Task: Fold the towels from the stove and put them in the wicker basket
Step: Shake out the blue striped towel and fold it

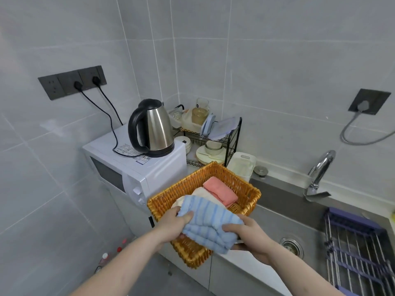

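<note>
A kettle is stood on a microwave at the left. The left hand is clamped on the near left edge of a folded blue striped towel, thumb on top. The towel is held over the near part of the wicker basket, where a cream towel and a pink towel are laid. The towel's right end is pinched by the right hand. A sink lies at the right.

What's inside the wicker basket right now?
Inside the wicker basket: a folded pink towel and a cream towel beside it. The blue striped towel, held by the left hand and right hand, covers the basket's near part.
</note>
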A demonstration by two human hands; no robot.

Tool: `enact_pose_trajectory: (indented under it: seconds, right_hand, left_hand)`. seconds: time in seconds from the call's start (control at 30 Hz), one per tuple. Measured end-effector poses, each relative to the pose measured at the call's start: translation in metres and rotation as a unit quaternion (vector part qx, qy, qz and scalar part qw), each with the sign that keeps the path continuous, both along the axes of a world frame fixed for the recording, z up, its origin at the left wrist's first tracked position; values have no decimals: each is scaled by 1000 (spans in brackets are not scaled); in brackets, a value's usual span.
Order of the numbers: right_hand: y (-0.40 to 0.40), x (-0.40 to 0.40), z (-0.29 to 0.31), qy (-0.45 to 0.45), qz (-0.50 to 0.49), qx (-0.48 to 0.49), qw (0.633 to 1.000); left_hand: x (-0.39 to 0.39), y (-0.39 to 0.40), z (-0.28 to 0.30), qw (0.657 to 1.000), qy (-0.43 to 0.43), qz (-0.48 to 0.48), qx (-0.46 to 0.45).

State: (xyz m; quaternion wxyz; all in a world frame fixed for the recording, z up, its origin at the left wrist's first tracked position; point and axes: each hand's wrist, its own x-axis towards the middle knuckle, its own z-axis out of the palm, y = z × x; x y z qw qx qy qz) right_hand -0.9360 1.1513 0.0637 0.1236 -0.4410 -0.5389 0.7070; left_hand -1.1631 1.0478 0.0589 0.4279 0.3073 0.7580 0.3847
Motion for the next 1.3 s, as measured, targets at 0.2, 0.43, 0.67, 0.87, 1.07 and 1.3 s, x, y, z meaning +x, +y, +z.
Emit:
enact_pose_trajectory:
  seconds: [0.2,0.43,0.67,0.87,1.07,1.3]
  right_hand:
    - [79,-43,-26,-30,-87,-4,996]
    - [144,-83,-44,-92,-140,-34,985]
    - [182,-107,-83,-153,-225,-17,962]
    - [198,-124,-110,-146,-334,-26,931]
    - [200,-135,-124,-140,-407,-33,902]
    - [201,-138,-133,-178,-398,-4,900]
  left_hand:
    - [-22,89,-18,990,-123,68,2]
    - [-50,188,-58,983,-155,92,-44]
    - [-77,250,-92,996,-40,12,-80]
    - [-83,277,-86,979,125,-116,-108]
    - [-83,295,-99,980,110,-121,-111]
    - [-83,283,-94,913,342,-202,-93]
